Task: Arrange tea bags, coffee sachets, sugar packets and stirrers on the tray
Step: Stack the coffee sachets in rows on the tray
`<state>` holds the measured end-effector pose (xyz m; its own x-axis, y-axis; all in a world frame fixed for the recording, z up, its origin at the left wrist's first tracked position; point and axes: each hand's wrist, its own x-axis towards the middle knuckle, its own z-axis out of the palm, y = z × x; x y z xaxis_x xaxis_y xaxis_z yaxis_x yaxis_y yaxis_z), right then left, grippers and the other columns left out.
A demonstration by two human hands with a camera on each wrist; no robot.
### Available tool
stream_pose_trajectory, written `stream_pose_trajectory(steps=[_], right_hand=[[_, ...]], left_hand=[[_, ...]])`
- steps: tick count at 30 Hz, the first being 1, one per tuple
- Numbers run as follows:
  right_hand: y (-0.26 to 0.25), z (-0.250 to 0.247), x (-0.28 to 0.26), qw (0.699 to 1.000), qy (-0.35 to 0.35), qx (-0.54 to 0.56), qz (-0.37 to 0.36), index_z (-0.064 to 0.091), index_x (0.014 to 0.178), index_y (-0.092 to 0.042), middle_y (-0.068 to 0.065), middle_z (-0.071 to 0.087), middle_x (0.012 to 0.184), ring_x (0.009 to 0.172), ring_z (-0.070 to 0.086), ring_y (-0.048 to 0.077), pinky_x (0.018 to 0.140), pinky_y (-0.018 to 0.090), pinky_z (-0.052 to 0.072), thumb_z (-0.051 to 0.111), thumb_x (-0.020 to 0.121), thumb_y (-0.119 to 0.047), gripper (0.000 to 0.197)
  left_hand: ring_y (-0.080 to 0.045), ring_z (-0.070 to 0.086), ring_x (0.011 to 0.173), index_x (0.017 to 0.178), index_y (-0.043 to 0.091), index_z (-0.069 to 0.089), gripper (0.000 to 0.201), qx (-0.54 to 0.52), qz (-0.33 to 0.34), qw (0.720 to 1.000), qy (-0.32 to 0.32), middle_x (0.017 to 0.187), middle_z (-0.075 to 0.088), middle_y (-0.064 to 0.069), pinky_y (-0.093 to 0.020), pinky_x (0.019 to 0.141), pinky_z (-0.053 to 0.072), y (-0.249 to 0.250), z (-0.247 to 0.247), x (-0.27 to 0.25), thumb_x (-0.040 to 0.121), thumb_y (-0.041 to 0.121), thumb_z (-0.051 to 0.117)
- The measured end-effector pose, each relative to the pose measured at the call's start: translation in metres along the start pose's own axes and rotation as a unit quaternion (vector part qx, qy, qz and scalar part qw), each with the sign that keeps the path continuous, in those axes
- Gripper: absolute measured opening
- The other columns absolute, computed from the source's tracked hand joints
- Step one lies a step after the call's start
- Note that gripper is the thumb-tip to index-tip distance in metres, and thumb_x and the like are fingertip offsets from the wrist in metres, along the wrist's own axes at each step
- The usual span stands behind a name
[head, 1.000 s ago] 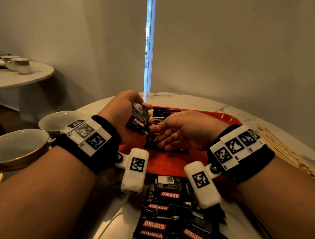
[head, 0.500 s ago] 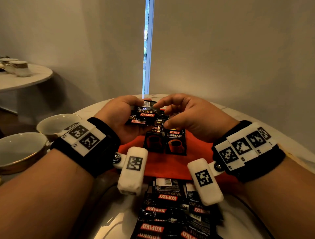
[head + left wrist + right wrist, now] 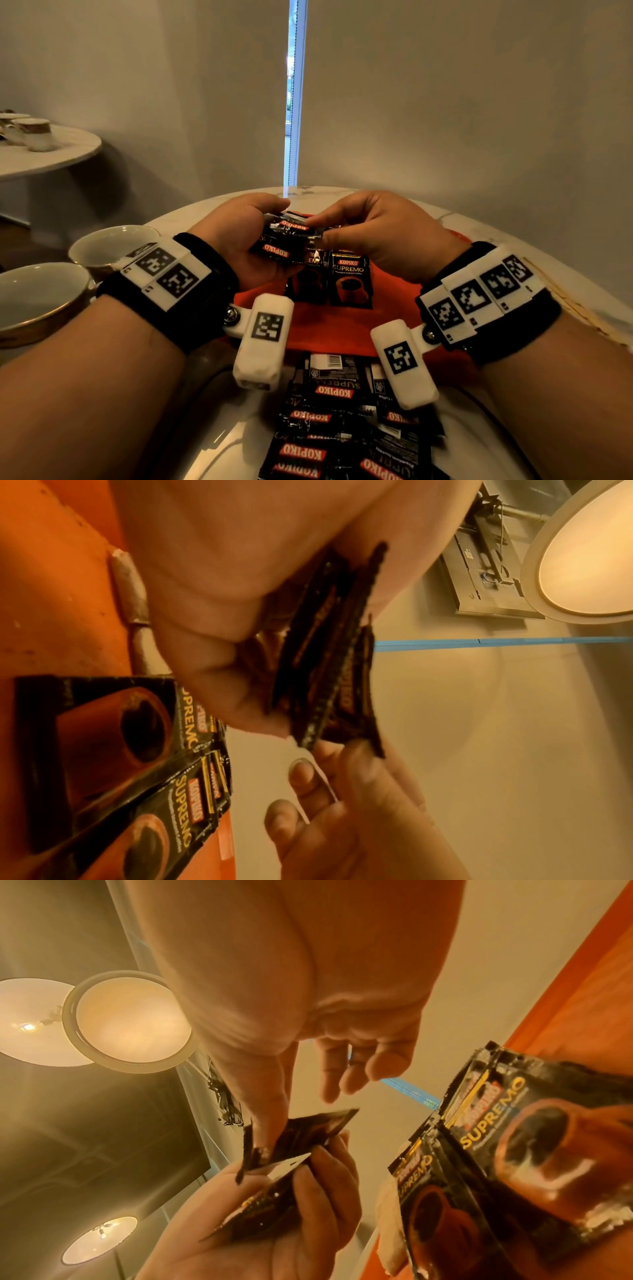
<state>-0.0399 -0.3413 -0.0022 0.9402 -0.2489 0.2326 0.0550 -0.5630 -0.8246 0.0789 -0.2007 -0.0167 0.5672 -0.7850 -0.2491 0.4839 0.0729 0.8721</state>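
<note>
My left hand (image 3: pixel 241 236) grips a small stack of black Kopiko coffee sachets (image 3: pixel 286 238) above the far part of the red tray (image 3: pixel 342 329). My right hand (image 3: pixel 356 228) meets it from the right, with thumb and forefinger pinching the top sachet's edge. In the right wrist view the thumb lies on that sachet (image 3: pixel 301 1133) while the left hand (image 3: pixel 274 1223) cups the others. The left wrist view shows the stack (image 3: pixel 329 656) edge-on. Two sachets (image 3: pixel 351 282) lie side by side, face up, on the tray below the hands.
A loose pile of sachets (image 3: pixel 346 431) lies on the marble table in front of the tray. Two white cups (image 3: pixel 109 243) (image 3: pixel 34 301) stand at the left. Wooden stirrers (image 3: pixel 579 308) lie along the right edge. A side table with cups (image 3: pixel 30 133) stands far left.
My right hand has risen from the tray, where it left a sachet beside the first, and come to the stack in my left hand. It now pinches the top sachet.
</note>
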Motion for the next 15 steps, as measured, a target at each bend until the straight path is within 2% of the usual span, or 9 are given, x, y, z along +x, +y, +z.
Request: stream_pose_trajectory(steps=[2,4,5,8,12,15], right_hand=[[0.0,-0.001,0.0,0.999,0.042,0.005,-0.016,0.079,0.086,-0.026,-0.004,0.077,0.086,0.082,0.071,0.008,0.079,0.03,0.057,0.075,0.085,-0.011,0.016],[0.001,-0.002,0.001,0.994,0.099,0.032,-0.025,0.076,0.086,-0.021,-0.006,0.074,0.075,0.065,0.064,0.0,0.063,0.02,0.05,0.074,0.086,-0.011,0.01],[0.003,-0.004,0.003,0.99,0.128,0.045,-0.023,0.074,0.085,-0.019,-0.007,0.071,0.07,0.061,0.062,0.001,0.059,0.02,0.048,0.073,0.086,-0.01,0.009],[0.013,-0.012,0.009,0.981,0.178,0.074,0.005,0.068,0.084,-0.013,-0.002,0.066,0.066,0.059,0.06,0.014,0.053,0.03,0.047,0.068,0.088,-0.007,0.008],[0.022,-0.021,0.011,0.982,0.163,0.061,0.07,0.066,0.088,-0.017,0.003,0.064,0.067,0.056,0.057,0.018,0.047,0.03,0.041,0.064,0.088,0.001,0.017],[0.027,-0.022,0.01,0.983,0.134,0.052,0.118,0.063,0.086,-0.014,0.007,0.06,0.066,0.053,0.053,0.019,0.045,0.029,0.04,0.061,0.087,0.006,0.02]], left_hand=[[-0.021,0.065,0.055,0.096,0.01,0.057,0.024,0.009,-0.019,1.0,0.004,0.07,0.066,-0.009,-0.029,0.06,0.052,0.0,-0.001,0.0,0.098,0.032,0.045],[-0.02,0.059,0.059,0.093,0.011,0.055,0.025,0.016,-0.039,0.999,0.003,0.073,0.062,-0.008,-0.028,0.06,0.051,0.001,-0.001,0.0,0.096,0.033,0.045],[-0.02,0.057,0.061,0.092,0.011,0.055,0.024,0.014,-0.046,0.999,0.003,0.075,0.059,-0.008,-0.028,0.059,0.051,0.001,-0.001,0.0,0.094,0.033,0.045],[-0.021,0.053,0.065,0.093,0.011,0.056,0.022,0.004,-0.044,0.999,0.009,0.075,0.056,-0.008,-0.029,0.061,0.048,0.002,-0.003,0.001,0.091,0.029,0.043],[-0.022,0.054,0.065,0.101,0.008,0.057,0.027,0.007,-0.025,0.999,0.024,0.076,0.058,-0.01,-0.03,0.062,0.047,0.004,-0.006,0.002,0.09,0.029,0.043],[-0.022,0.054,0.064,0.104,0.009,0.055,0.027,0.004,-0.026,0.999,0.02,0.077,0.057,-0.01,-0.031,0.063,0.047,0.004,-0.007,0.003,0.09,0.028,0.043]])
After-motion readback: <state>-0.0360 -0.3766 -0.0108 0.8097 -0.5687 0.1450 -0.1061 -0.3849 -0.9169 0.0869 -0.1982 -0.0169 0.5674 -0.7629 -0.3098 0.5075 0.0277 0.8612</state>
